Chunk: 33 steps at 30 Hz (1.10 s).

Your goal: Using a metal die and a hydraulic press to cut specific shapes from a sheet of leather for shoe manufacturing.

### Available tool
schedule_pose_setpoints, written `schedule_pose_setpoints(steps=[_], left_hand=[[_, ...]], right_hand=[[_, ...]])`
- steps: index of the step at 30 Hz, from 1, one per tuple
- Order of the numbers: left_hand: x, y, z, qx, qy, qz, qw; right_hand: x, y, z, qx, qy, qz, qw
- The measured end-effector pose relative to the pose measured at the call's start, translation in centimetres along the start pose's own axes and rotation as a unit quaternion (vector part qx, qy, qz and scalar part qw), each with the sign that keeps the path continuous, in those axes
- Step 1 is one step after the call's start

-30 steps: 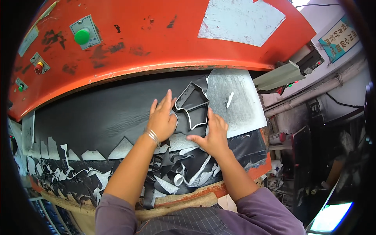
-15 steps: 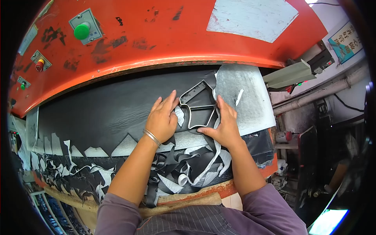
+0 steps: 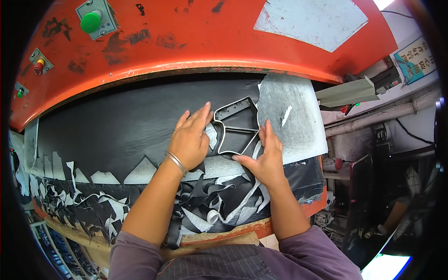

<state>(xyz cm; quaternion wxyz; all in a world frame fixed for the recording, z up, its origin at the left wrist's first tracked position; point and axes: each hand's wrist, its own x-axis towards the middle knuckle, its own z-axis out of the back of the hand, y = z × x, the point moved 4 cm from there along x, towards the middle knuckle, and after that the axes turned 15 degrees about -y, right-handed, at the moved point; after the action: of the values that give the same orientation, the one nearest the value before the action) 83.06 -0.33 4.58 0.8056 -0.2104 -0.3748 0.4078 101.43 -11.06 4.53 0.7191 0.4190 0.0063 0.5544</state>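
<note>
A metal cutting die [image 3: 240, 129], an angular outline with a crossbar, lies on a sheet of black leather [image 3: 116, 121]. My left hand [image 3: 189, 140] rests flat on the leather, fingers stretched out, fingertips close by the die's upper left edge. On the other side, my right hand [image 3: 266, 161] is spread, its fingers along the die's right edge and its thumb near the lower corner. Whether the fingertips press on the metal is hard to make out. Between my left hand and the die, a pale patch of the board shows through a gap in the leather.
A whitish cutting board [image 3: 296, 135] lies under the leather and shows at the right. Black and white leather scraps [image 3: 219, 200] heap along the near edge. Beyond the leather rises a red press [image 3: 186, 46] with a green button [image 3: 90, 22] and a red knob [image 3: 39, 67].
My right hand has shifted slightly down, its fingers now lower along the die's edge. The left hand stays beside the die, and the whole view has turned a little.
</note>
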Motion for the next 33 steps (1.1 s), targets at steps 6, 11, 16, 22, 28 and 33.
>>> schedule_pose_setpoints(steps=[6, 11, 16, 22, 28, 33], left_hand=[[-0.1, 0.0, -0.4, 0.013, 0.002, -0.004, 1.0], [-0.2, -0.1, -0.5, 0.005, -0.004, -0.007, 1.0], [-0.5, 0.2, -0.8, 0.003, -0.001, -0.012, 1.0], [-0.4, 0.3, -0.5, -0.002, -0.002, -0.008, 1.0], [-0.5, 0.7, -0.3, -0.022, 0.026, 0.016, 0.999], [-2.4, 2.1, 4.8, -0.158, 0.042, 0.13, 0.978]], right_hand=[[0.1, -0.2, 0.1, -0.01, 0.012, -0.005, 1.0], [-0.1, -0.7, 0.3, -0.002, -0.004, -0.011, 1.0], [-0.2, -0.4, 0.4, -0.017, -0.006, 0.004, 1.0], [0.0, -0.2, 0.4, -0.034, 0.008, 0.009, 0.999], [-0.5, 0.1, 0.2, -0.035, -0.003, 0.026, 0.999], [-2.0, 1.9, 1.4, -0.089, -0.04, 0.072, 0.993]])
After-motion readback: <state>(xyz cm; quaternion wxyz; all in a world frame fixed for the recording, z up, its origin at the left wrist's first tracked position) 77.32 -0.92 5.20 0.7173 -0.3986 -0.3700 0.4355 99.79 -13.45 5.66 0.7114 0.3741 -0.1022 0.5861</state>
